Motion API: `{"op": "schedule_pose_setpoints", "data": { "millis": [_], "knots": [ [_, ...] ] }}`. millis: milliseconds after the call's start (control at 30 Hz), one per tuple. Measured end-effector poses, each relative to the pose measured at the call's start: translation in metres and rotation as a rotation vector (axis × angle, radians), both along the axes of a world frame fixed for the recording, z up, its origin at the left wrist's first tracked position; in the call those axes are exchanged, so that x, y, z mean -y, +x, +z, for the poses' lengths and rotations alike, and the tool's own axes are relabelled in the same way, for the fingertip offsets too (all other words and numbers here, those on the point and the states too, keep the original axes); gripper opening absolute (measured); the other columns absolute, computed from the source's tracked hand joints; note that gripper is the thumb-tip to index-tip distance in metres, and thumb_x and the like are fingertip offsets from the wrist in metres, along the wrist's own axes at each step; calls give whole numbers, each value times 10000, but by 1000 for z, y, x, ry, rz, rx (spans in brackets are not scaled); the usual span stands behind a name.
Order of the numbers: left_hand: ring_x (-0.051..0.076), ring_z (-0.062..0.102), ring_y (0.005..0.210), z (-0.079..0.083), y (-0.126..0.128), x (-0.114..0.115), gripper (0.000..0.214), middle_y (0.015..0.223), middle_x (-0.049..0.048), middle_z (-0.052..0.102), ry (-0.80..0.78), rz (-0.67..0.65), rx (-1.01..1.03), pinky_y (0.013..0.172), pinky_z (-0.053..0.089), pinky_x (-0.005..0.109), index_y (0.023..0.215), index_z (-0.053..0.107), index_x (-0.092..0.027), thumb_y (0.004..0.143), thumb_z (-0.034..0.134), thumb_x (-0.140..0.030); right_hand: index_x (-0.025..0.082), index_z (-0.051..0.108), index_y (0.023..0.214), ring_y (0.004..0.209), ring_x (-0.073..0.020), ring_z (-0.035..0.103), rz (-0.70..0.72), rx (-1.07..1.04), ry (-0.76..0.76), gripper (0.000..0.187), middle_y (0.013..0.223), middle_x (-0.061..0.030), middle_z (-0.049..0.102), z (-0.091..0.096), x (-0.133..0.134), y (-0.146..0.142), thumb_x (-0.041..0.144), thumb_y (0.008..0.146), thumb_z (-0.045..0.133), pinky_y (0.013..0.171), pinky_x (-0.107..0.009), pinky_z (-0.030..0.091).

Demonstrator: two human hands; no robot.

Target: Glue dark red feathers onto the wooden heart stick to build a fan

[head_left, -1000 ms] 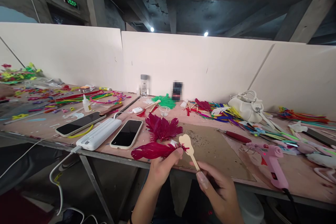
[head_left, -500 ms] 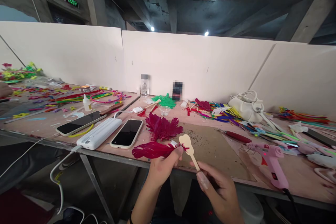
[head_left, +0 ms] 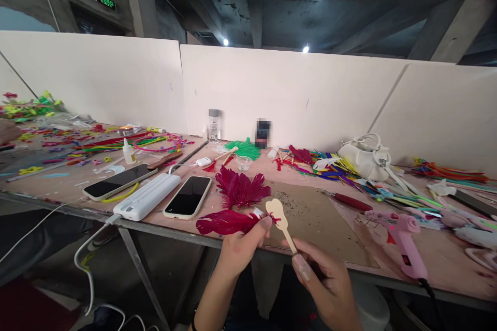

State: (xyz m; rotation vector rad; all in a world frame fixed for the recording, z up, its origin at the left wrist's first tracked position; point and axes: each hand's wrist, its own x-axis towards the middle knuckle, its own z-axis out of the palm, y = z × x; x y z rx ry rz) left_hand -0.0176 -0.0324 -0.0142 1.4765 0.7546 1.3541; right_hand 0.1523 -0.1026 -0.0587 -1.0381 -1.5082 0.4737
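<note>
My left hand [head_left: 248, 240] pinches a dark red feather [head_left: 225, 222] near its base, the plume pointing left. Between thumb and fingers of my right hand [head_left: 320, 274] is the thin handle of a pale wooden paddle [head_left: 276, 213] with a rounded, lobed head, held upright and slightly tilted. The feather's frayed base lies against the paddle's head, in front of it. A cluster of dark red feathers [head_left: 244, 189] rests on the table just beyond my left hand. Under and behind the paddle lies a brown cardboard sheet [head_left: 330, 222] with dark specks on it.
A pink glue gun [head_left: 407, 248] and a red-handled tool [head_left: 352, 202] lie on the right. To the left are a phone [head_left: 188, 197], a white power bank [head_left: 147, 197] with a cable, and another phone [head_left: 118, 182]. A small clear cup [head_left: 244, 164] and green feathers [head_left: 244, 148] stand farther back.
Hardly anything differs. The feather and paddle have shifted very slightly right, with both hands keeping their hold.
</note>
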Motion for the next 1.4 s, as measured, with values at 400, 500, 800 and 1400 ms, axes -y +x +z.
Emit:
{"op": "schedule_pose_setpoints", "data": {
  "millis": [400,500,800,1400],
  "knots": [
    [138,471,529,0,-2,0,430,501,-32,470,-4,-38,4,581,358,279,551,575,-204,916,646,-421,232,781,1205,514,-113,464,12,-4,-13,310,600,14,544,-2,-1,2,381,1004,598,483,-219,385],
    [137,474,526,-1,-2,-1,430,495,-33,466,8,-31,0,583,362,279,551,575,-204,919,646,-415,232,780,1205,512,-114,467,13,0,-3,311,599,14,545,-2,-1,2,382,1000,601,481,-219,388],
    [137,475,521,-1,-1,0,447,486,-32,465,16,-13,-8,581,371,276,538,570,-205,912,648,-436,218,790,1194,506,-117,465,-19,0,-8,324,589,13,538,-2,0,1,398,990,614,482,-227,401],
    [163,500,570,-11,-1,-6,411,554,10,527,-32,-115,151,594,399,303,602,653,-196,855,683,-518,195,789,1180,510,-122,491,24,-52,-64,345,592,5,557,-3,-1,0,413,999,591,478,-228,394]
  ]
}}
